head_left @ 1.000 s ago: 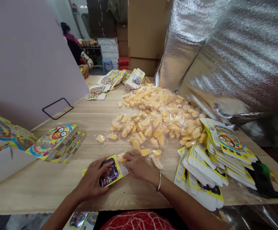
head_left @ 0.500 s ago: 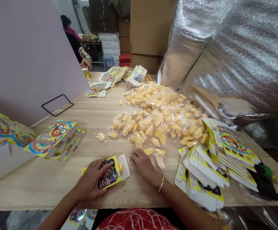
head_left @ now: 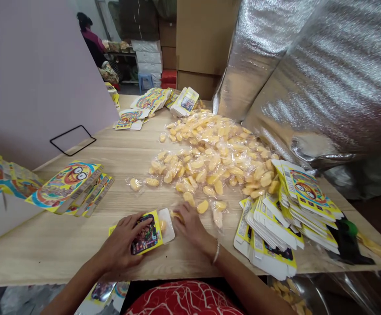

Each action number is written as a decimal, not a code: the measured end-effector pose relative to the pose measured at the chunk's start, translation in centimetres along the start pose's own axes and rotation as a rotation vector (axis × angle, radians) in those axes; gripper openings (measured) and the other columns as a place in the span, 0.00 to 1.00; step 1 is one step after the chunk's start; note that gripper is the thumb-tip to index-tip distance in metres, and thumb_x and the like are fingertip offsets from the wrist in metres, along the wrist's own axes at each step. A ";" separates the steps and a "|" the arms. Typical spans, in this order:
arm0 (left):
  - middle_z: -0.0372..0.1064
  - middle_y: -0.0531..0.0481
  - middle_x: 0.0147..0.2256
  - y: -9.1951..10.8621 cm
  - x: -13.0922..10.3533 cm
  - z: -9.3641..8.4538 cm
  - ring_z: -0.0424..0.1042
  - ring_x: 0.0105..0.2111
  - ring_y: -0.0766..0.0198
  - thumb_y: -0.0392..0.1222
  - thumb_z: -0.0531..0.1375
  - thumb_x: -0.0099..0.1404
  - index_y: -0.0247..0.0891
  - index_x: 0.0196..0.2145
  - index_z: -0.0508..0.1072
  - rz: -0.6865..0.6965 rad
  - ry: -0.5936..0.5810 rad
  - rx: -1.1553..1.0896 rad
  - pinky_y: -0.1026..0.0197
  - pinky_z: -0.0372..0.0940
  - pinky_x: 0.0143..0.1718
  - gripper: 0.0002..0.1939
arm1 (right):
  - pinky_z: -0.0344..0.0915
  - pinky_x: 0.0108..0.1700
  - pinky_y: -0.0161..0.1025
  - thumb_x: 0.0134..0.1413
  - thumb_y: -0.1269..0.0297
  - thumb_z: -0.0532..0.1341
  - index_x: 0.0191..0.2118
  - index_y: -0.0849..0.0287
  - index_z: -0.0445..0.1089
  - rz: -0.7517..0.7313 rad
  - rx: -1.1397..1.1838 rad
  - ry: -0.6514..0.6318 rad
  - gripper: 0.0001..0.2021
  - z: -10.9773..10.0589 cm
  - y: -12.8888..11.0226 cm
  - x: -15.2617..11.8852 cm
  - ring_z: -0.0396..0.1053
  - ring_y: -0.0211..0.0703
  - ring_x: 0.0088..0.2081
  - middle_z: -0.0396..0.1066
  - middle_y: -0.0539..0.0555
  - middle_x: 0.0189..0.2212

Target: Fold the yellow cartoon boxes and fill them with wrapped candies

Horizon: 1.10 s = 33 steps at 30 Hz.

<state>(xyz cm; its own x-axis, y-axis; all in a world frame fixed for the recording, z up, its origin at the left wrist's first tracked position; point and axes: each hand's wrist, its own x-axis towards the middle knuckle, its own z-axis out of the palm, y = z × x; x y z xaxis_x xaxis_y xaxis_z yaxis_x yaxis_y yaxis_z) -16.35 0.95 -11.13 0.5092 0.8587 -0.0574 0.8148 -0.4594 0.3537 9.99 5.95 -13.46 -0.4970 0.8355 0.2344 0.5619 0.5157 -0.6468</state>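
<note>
Possibly jam-prone: box (head_left: pixel 146 236) on desk (head_left: pixel 75 253), left hand (head_left: pixel 124 240) clasped across it, right hand (head_left: pixel 192 225) seemingly pinching a yellow piece (head_left: pixel 177 215) beside the open flap (head_left: pixel 168 226), liable to crumple if bumped crookedly.

Blue stool (head_left: pixel 145 76) before white stacked packs (head_left: pixel 148 57); cardboard box (head_left: pixel 206 37) beside silvery foil (head_left: pixel 338 87).

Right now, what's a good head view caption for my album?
Left hand holding a yellow box, right hand near wrapped yellow pieces.
</note>
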 end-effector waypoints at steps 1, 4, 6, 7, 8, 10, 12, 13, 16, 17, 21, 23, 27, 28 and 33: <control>0.51 0.42 0.63 0.0 0.0 0.0 0.54 0.60 0.44 0.43 0.63 0.50 0.48 0.62 0.54 0.010 0.000 -0.002 0.41 0.51 0.59 0.42 | 0.65 0.46 0.40 0.58 0.75 0.56 0.41 0.60 0.69 -0.041 0.039 -0.034 0.08 0.4 0.0 0.6 0.66 0.43 0.43 0.69 0.56 0.41; 0.50 0.42 0.63 0.0 -0.1 0.0 0.54 0.60 0.44 0.42 0.63 0.49 0.48 0.62 0.54 0.011 -0.011 -0.007 0.41 0.51 0.59 0.43 | 0.66 0.45 0.36 0.59 0.72 0.57 0.33 0.59 0.70 -0.285 0.185 -0.281 0.06 0.9 0.0 1.9 0.70 0.39 0.40 0.72 0.53 0.36; 0.50 0.42 0.64 0.0 -0.1 -0.1 0.54 0.60 0.44 0.42 0.63 0.48 0.47 0.62 0.53 -0.001 -0.016 -0.009 0.41 0.51 0.59 0.44 | 0.65 0.49 0.36 0.60 0.70 0.56 0.35 0.57 0.71 -0.413 0.256 -0.397 0.07 0.6 0.2 1.9 0.71 0.38 0.43 0.74 0.52 0.38; 0.50 0.42 0.64 0.1 -0.1 -0.1 0.54 0.60 0.44 0.42 0.63 0.47 0.47 0.62 0.53 -0.003 -0.017 -0.008 0.41 0.51 0.59 0.44 | 0.64 0.52 0.38 0.61 0.69 0.55 0.38 0.57 0.71 -0.435 0.265 -0.394 0.07 0.3 0.3 1.6 0.70 0.39 0.46 0.74 0.52 0.41; 0.50 0.43 0.64 0.1 -0.1 -0.1 0.54 0.60 0.44 0.42 0.63 0.48 0.47 0.62 0.53 -0.005 -0.017 -0.007 0.41 0.51 0.59 0.44 | 0.62 0.55 0.40 0.61 0.68 0.55 0.41 0.57 0.71 -0.417 0.249 -0.348 0.07 0.1 0.3 1.1 0.68 0.40 0.50 0.73 0.54 0.45; 0.50 0.43 0.64 0.2 0.0 -0.2 0.55 0.60 0.44 0.43 0.63 0.48 0.47 0.62 0.53 -0.006 -0.016 -0.006 0.42 0.52 0.59 0.44 | 0.60 0.57 0.46 0.61 0.66 0.56 0.47 0.59 0.69 -0.293 0.158 -0.191 0.10 -0.2 0.0 0.0 0.64 0.45 0.55 0.69 0.60 0.52; 0.50 0.43 0.64 0.2 0.1 -0.2 0.55 0.60 0.44 0.43 0.63 0.49 0.48 0.62 0.53 -0.009 -0.021 -0.008 0.42 0.52 0.59 0.44 | 0.61 0.56 0.50 0.60 0.64 0.57 0.49 0.61 0.68 -0.179 0.052 -0.085 0.13 -0.2 -0.7 -1.4 0.63 0.50 0.55 0.67 0.64 0.53; 0.50 0.43 0.64 0.2 0.1 -0.2 0.55 0.60 0.44 0.43 0.63 0.48 0.48 0.62 0.53 -0.011 -0.026 -0.011 0.42 0.52 0.59 0.44 | 0.61 0.55 0.51 0.60 0.64 0.57 0.50 0.62 0.67 -0.162 0.022 -0.088 0.14 -0.1 -1.1 -2.0 0.63 0.51 0.54 0.67 0.64 0.53; 0.49 0.43 0.64 0.2 0.2 -0.2 0.54 0.60 0.43 0.40 0.63 0.45 0.48 0.62 0.53 -0.026 -0.047 -0.020 0.41 0.51 0.60 0.47 | 0.59 0.57 0.50 0.57 0.66 0.59 0.55 0.62 0.62 -0.206 0.085 -0.211 0.20 0.3 -2.0 -3.0 0.61 0.52 0.56 0.64 0.63 0.56; 0.48 0.43 0.64 0.2 0.1 -0.2 0.53 0.60 0.43 0.40 0.64 0.44 0.48 0.62 0.53 -0.032 -0.053 -0.024 0.41 0.50 0.60 0.47 | 0.60 0.56 0.48 0.56 0.67 0.59 0.54 0.61 0.61 -0.200 0.156 -0.250 0.20 0.4 -2.1 -2.8 0.62 0.51 0.55 0.64 0.62 0.56; 0.47 0.43 0.64 0.4 0.1 -0.4 0.53 0.61 0.43 0.40 0.63 0.44 0.49 0.62 0.52 -0.035 -0.055 -0.039 0.40 0.50 0.60 0.48 | 0.67 0.38 0.36 0.57 0.69 0.56 0.41 0.60 0.64 0.003 0.362 -0.284 0.06 0.6 -1.6 2.1 0.69 0.40 0.35 0.73 0.53 0.36; 0.47 0.43 0.65 0.5 0.2 -0.5 0.53 0.60 0.42 0.41 0.63 0.44 0.50 0.62 0.51 -0.038 -0.053 -0.046 0.40 0.50 0.60 0.48 | 0.66 0.38 0.36 0.60 0.69 0.53 0.39 0.60 0.65 0.074 0.259 -0.150 0.05 1.3 -1.6 6.2 0.69 0.39 0.34 0.72 0.53 0.34; 0.48 0.41 0.64 0.8 0.5 -0.4 0.54 0.60 0.41 0.40 0.64 0.41 0.49 0.62 0.51 -0.056 -0.062 -0.049 0.39 0.50 0.59 0.50 | 0.57 0.56 0.54 0.62 0.58 0.55 0.51 0.57 0.66 -0.057 -0.081 -0.043 0.15 5.1 -3.1 14.2 0.58 0.54 0.58 0.65 0.61 0.53; 0.48 0.41 0.63 0.8 0.5 -0.4 0.54 0.59 0.41 0.40 0.64 0.41 0.49 0.62 0.51 -0.056 -0.060 -0.047 0.39 0.50 0.59 0.50 | 0.53 0.58 0.60 0.61 0.55 0.56 0.54 0.57 0.64 -0.087 -0.158 -0.080 0.18 6.3 -3.6 15.4 0.52 0.59 0.61 0.61 0.62 0.57; 0.49 0.41 0.63 0.4 -0.1 -0.4 0.55 0.59 0.42 0.40 0.63 0.44 0.50 0.62 0.49 -0.032 -0.040 -0.045 0.38 0.51 0.59 0.49 | 0.48 0.59 0.65 0.63 0.64 0.55 0.47 0.57 0.70 -0.192 -0.328 -0.223 0.10 7.5 -3.2 15.2 0.50 0.57 0.63 0.64 0.58 0.55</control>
<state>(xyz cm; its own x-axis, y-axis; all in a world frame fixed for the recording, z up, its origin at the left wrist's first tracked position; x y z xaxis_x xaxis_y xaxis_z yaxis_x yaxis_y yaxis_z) -16.16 0.81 -10.57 0.4945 0.8626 -0.1061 0.8178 -0.4205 0.3929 -4.29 15.61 -13.28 -0.7231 0.6761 0.1418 0.6080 0.7203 -0.3340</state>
